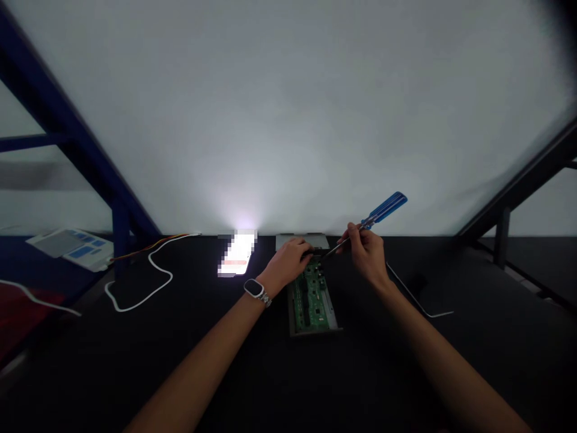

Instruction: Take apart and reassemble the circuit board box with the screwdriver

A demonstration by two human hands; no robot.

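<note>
The right hand (367,249) has its thumb and fingers closed around the metal shaft of a screwdriver with a clear blue, ridged handle (385,209), just below that handle. The handle points up towards two o'clock, and the shaft slants down to the far end of a long green circuit board (315,304). The left hand (293,258) lies over the board's far left end, at about eleven o'clock, its fingers bent; whether they pinch anything I cannot tell. A dark-faced watch with a metal band (253,288) sits on the left wrist. The board lies lengthwise in a narrow metal tray (317,332) near the middle of the matte black tabletop (261,379). Taking the board as the centre of the dial, a flat pale-grey panel (283,240) is at twelve, near the wall, and a thin bent pale rod or cord (417,302) is at three. A brightly glowing phone (237,255) lies at ten; a looping white cable (170,278) and, farther out, a white device with blue patches (83,248) lie towards nine. Behind stands a plain whitish wall (293,120), lit brightest above the phone, with a slanting dark-blue metal frame (76,132) at ten and a blackish one (505,201) at two.
</note>
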